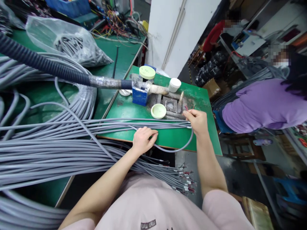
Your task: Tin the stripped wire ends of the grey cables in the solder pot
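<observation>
My right hand (198,121) pinches the end of a grey cable (178,150), with thin red wires (190,108) sticking out past the fingertips. From there the cable loops down and back to my left hand (144,140), whose curled fingers close over it at the table's front edge. A row of grey cables (115,125) lies just beyond the left hand. Ahead of the right hand sits a square metal solder pot (170,104) in a blackened frame. An open pale-green tub (158,111) stands beside it.
A ribbed hose (64,72) ends above the pot near a blue box (139,96). A white jar (174,84) and green-lidded tub (147,72) stand behind. Coiled cables (79,102) and a plastic bag (69,44) fill the left. Cable ends hang before me (182,179). A person in purple (263,105) is at right.
</observation>
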Demonstrator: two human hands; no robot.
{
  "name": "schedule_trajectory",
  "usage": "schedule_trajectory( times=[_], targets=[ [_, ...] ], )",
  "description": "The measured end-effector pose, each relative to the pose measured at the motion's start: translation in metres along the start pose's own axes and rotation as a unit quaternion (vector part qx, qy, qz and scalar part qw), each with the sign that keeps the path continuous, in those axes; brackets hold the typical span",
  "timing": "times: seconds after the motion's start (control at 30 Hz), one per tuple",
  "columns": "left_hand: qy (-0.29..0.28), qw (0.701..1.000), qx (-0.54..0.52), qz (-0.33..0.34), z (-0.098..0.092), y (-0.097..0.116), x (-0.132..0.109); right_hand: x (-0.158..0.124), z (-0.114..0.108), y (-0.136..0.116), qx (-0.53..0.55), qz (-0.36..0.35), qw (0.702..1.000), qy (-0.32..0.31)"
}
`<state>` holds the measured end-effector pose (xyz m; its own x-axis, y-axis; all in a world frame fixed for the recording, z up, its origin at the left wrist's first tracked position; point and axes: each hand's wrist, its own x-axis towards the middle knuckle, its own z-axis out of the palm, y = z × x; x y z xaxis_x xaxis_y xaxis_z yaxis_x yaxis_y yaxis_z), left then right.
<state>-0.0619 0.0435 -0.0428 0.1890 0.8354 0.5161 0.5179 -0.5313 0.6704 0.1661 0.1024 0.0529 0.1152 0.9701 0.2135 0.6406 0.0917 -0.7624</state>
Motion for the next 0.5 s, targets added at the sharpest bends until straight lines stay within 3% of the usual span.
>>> schedule_trajectory(
  times=[0.07, 0.13, 0.27, 0.37, 0.43, 0.5],
  targets=[
    [0.021, 0.987, -0.143, -0.071, 0.006, 0.014, 0.003, -0.031, -0.006, -0.011, 0.055, 0.010, 0.998, 0.024],
    [0.013, 0.940, -0.303, -0.160, 0.017, 0.034, 0.006, -0.059, -0.008, -0.017, 0.101, 0.028, 0.993, 0.045],
    [-0.049, 0.773, -0.553, -0.308, 0.045, 0.075, 0.008, -0.099, -0.003, -0.019, 0.170, 0.072, 0.980, 0.070],
    [-0.029, 0.676, -0.645, -0.355, 0.061, 0.095, 0.005, -0.117, 0.001, -0.016, 0.191, 0.087, 0.976, 0.054],
    [-0.015, 0.645, -0.669, -0.369, 0.064, 0.103, 0.002, -0.124, 0.001, -0.013, 0.207, 0.101, 0.972, 0.048],
    [-0.010, 0.633, -0.678, -0.374, 0.063, 0.107, 0.000, -0.130, -0.001, -0.011, 0.227, 0.112, 0.967, 0.040]
  ],
)
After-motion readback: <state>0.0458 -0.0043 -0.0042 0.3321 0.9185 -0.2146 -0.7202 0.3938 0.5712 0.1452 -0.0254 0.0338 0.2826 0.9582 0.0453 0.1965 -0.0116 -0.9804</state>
